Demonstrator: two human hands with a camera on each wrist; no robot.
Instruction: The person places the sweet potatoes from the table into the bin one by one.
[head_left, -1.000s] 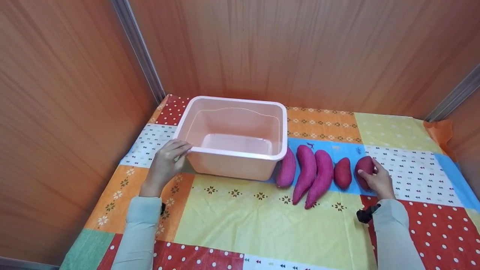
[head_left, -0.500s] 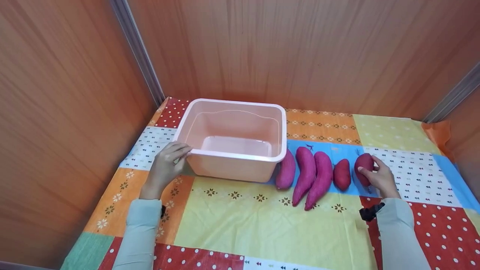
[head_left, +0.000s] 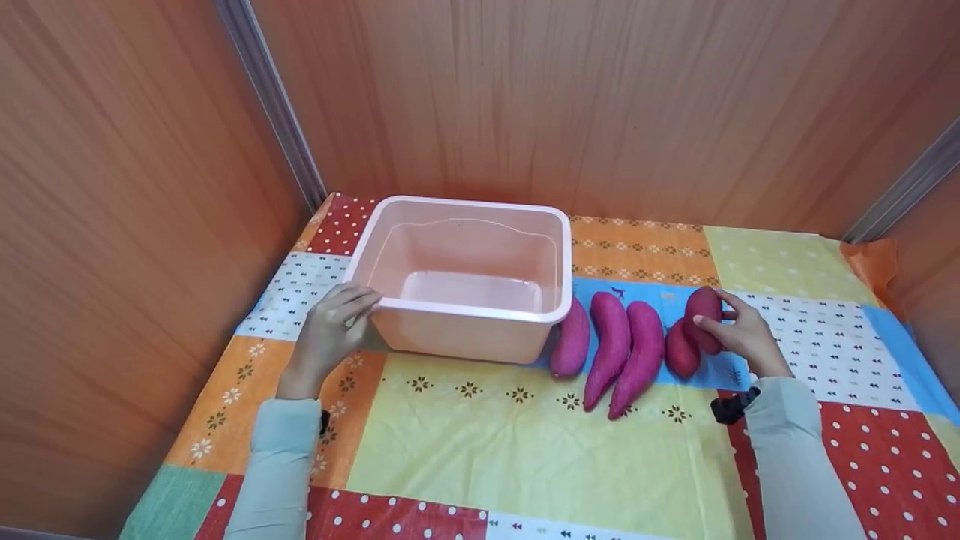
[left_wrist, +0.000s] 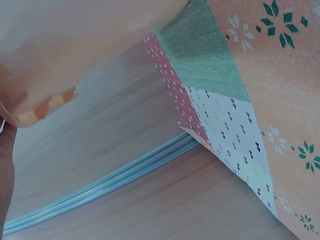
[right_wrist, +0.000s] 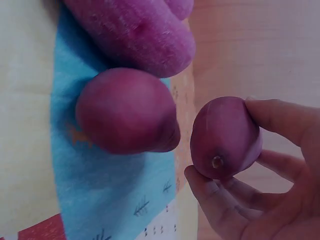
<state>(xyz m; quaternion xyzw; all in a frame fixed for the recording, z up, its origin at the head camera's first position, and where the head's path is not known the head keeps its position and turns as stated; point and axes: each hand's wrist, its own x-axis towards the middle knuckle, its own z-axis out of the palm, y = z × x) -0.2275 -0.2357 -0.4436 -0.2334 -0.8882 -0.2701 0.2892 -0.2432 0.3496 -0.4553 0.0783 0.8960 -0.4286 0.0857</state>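
My left hand [head_left: 330, 330] grips the front left corner of the rim of a pale pink plastic tub [head_left: 465, 330]; nothing lies inside the tub. Between thumb and fingers of my right hand [head_left: 746, 334] is a dark red sweet potato [head_left: 703, 315], raised off the cloth in the right wrist view. It overlaps a second, smaller red sweet potato [head_left: 681, 358] on the cloth. Further left lie three longer purple sweet potatoes, one [head_left: 637, 360] beside another [head_left: 609, 345], and the last [head_left: 572, 341] partly under the tub's right edge in the head view.
A patchwork-patterned cloth [head_left: 525, 442] covers the table. Wood-grain panels [head_left: 562, 105] stand behind and at both sides, joined by metal corner strips [head_left: 270, 105]. An orange bit of cloth [head_left: 874, 274] bunches at the far right corner.
My right hand has lifted the dark red sweet potato and carried it left and away from me, over the smaller red one. My left hand stays on the tub's rim.
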